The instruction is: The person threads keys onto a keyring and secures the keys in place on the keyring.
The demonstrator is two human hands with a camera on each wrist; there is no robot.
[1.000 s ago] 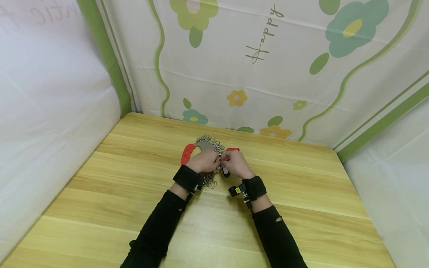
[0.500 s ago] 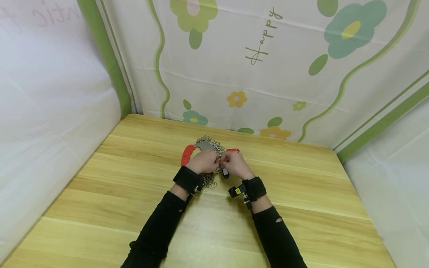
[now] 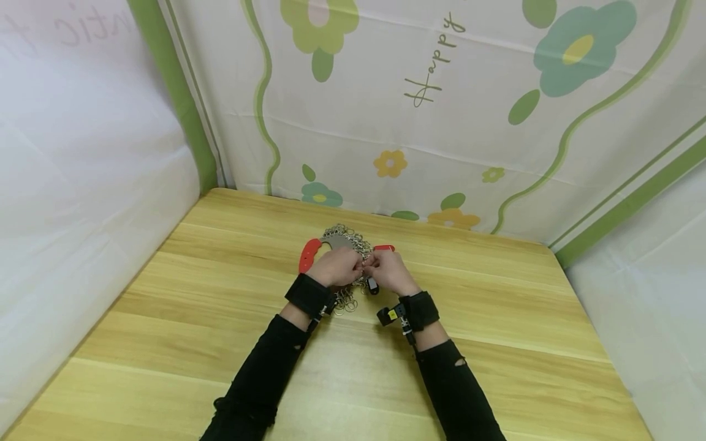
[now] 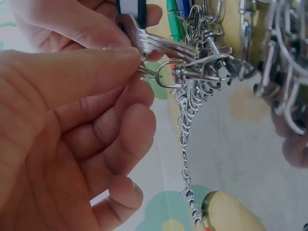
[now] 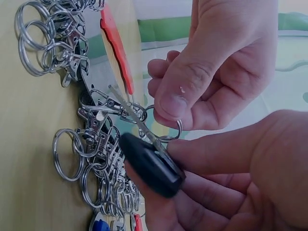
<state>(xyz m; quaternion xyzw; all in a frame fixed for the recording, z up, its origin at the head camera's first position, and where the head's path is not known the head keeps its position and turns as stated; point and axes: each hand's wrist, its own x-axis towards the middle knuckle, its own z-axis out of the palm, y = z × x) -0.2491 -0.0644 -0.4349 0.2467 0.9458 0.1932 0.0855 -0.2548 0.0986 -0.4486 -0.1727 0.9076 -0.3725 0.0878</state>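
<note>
My left hand [image 3: 341, 266] pinches a split key ring [image 5: 179, 129] between thumb and forefinger. That ring is linked to a swivel clasp [image 4: 168, 74]. My right hand [image 3: 388, 269] holds a key [image 5: 151, 166] by its black plastic head, with thumb and finger against it. The key's metal blade [image 4: 163, 45] crosses beside the clasp, and its head overlaps the ring in the right wrist view. Many more clasps and rings [image 3: 344, 233] hang along the edge of a curved grey metal plate [image 3: 336, 241] with a red handle [image 3: 309, 256]. My left hand hides part of the plate.
A red piece [image 3: 384, 248] shows just beyond my right hand. Blue [image 4: 183, 7] and green [image 4: 174, 21] pieces lie among the clasps. The wood-grain table [image 3: 496, 294] is bounded by white printed curtains [image 3: 353, 122] at the back and sides.
Both hands stay at the same spot, with only slight shifts of the fingers. The black-headed key has tilted a little under my right hand.
</note>
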